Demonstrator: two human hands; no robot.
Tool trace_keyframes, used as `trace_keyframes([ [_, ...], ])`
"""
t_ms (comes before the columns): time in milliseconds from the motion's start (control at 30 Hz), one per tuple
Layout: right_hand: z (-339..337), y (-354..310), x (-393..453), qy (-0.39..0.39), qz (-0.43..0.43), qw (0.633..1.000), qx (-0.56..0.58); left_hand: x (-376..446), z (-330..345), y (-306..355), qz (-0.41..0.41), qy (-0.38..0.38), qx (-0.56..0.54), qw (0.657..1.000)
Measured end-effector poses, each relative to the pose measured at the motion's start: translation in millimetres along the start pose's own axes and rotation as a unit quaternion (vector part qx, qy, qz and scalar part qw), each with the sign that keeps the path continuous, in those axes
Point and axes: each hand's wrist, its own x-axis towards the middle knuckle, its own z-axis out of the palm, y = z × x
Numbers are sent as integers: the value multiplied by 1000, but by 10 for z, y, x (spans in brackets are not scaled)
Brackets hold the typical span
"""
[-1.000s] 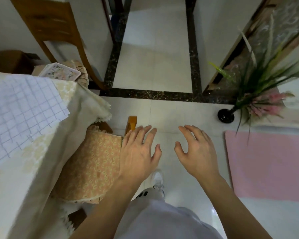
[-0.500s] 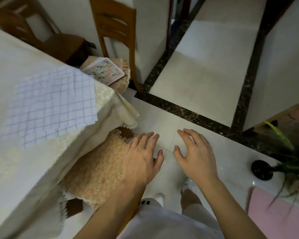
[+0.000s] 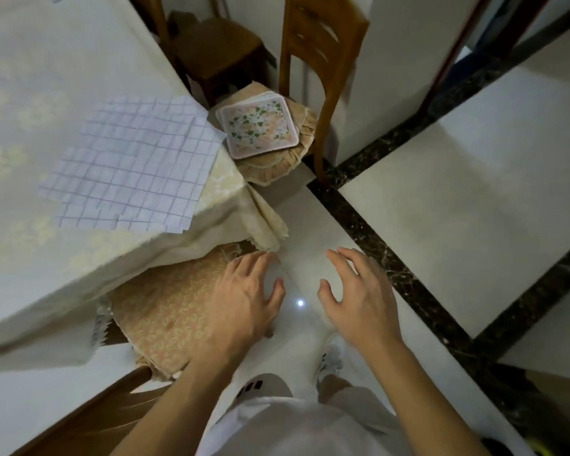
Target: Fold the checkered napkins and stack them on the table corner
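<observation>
Both the left hand and the right hand are held empty with fingers spread; the checkered napkins lie up and left of them at the table corner, overhanging slightly, so a careless grab could drag them off

A: How is the light?
B: Dim, soft indoor light; one small bright glare spot on the glossy floor.
A: Sharpness?
B: Slightly soft overall. Wide-angle lens bends straight lines near the edges.
</observation>
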Motion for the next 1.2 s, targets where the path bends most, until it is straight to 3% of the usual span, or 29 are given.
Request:
trace_keyframes([
  [333,-179,503,906,-30,-106,994,8,372,-5,388,-104,43,-33,993],
  [600,44,132,1525,-83,-221,971,25,590,-29,28,-206,78,-29,975],
  [767,291,-118,2010,-126,-268,955,9,869,-30,-290,-206,86,19,975],
  [933,527,-534,2652,-153,-317,936,-7,1315,-83,-731,-265,132,-52,954],
  [1200,863,-1153,3534,-178,-376,909,-8,1871,-210,-1276,-310,155,-40,937],
])
